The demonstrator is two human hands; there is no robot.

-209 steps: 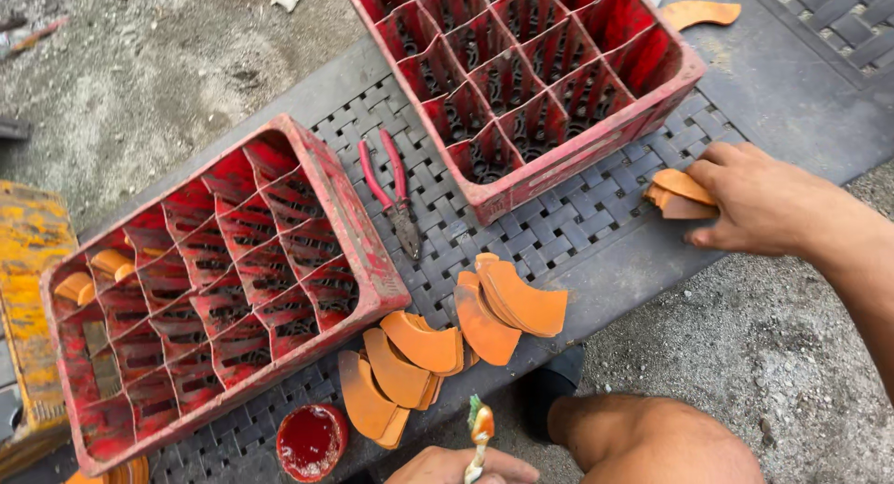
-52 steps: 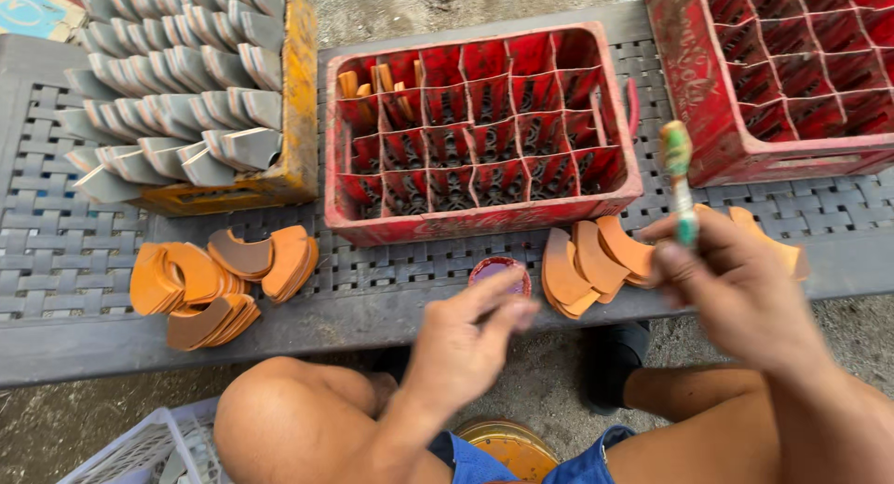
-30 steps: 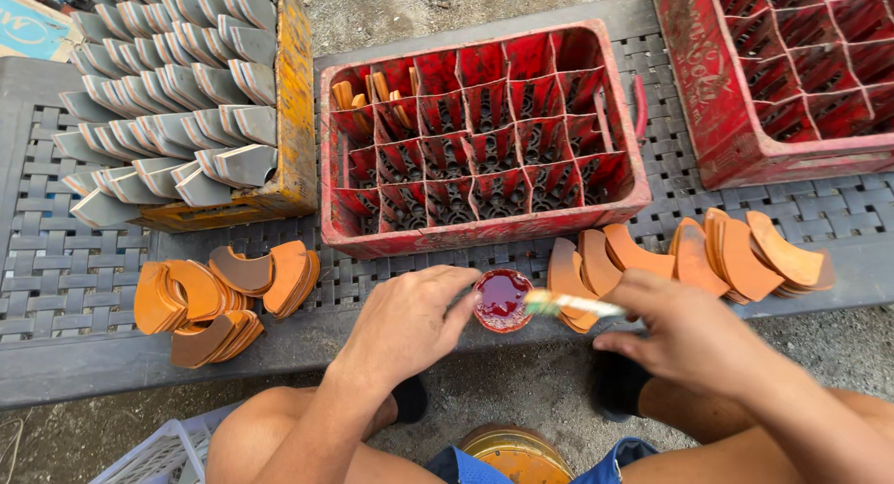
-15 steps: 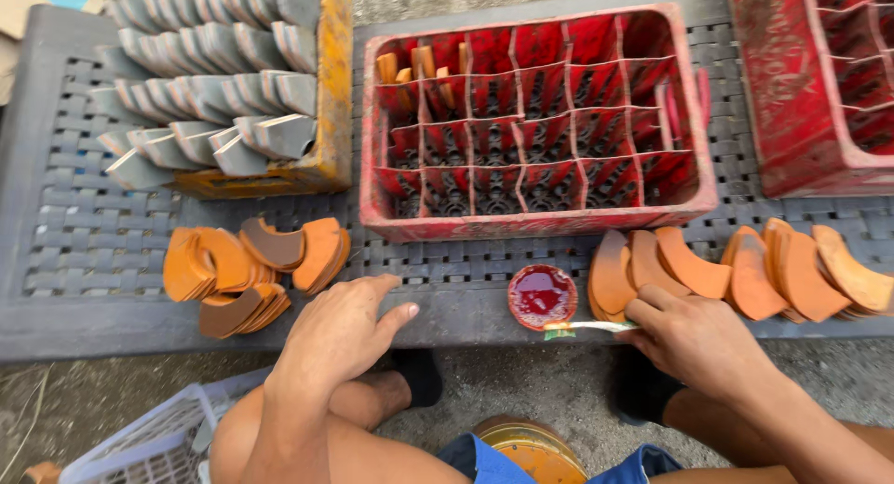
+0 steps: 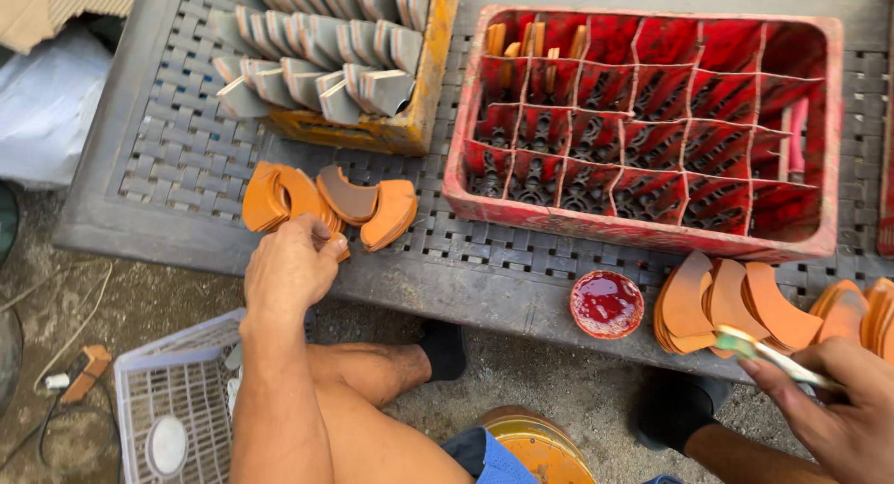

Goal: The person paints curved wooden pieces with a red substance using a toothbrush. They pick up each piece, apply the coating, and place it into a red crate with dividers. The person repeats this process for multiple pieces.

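Head view: left hand mid-left of frame, fingers curled onto orange pieces, looks like picking one up. Right hand lower right, gripping brush near red paint lid. Red crate upper right, mostly empty. Next move probably needs piece lifted clear of pile.

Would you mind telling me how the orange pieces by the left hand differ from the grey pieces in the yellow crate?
The orange pieces lie in a loose, overlapping heap on the grey platform; the grey pieces stand on edge in ordered rows inside the yellow crate. The left hand touches the orange heap, while nothing touches the grey ones. Both are thin, curved cut-outs of similar shape.
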